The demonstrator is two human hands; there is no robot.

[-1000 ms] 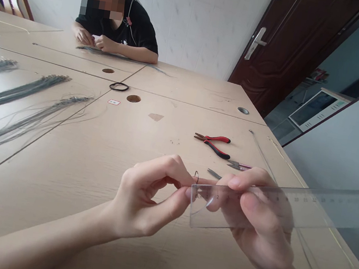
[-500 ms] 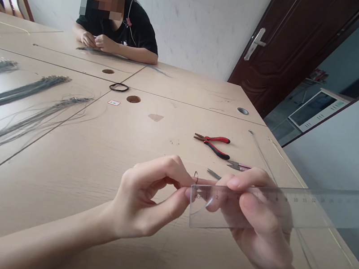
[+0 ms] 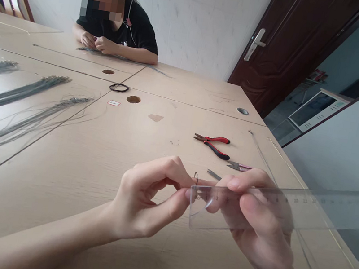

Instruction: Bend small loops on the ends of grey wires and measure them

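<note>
A clear plastic ruler (image 3: 199, 212) is gripped near its low-number end by my right hand (image 3: 263, 225), thumb and fingers closed around it. Its long part runs off to the right. My left hand (image 3: 149, 198) pinches thumb and forefinger together right at the zero corner of the ruler. From that pinch a thin dark loop (image 3: 196, 176) of wire or cord sticks up against the ruler's end; the rest of it is hidden by fingers. Beyond my right hand lie red-and-black pliers (image 3: 213, 146) and small snips (image 3: 238, 166), partly covered.
Bundles of thin grey strands (image 3: 19, 93) lie on the left of the table (image 3: 84, 174). A black band (image 3: 119, 87), a small label (image 3: 114, 103) and a roll of tape (image 3: 242, 111) lie farther back. Across the table a person (image 3: 137, 32) handles strands.
Hardly anything differs. Both my hands hold the same pose, with the ruler end and loop shifted by only a few pixels.
</note>
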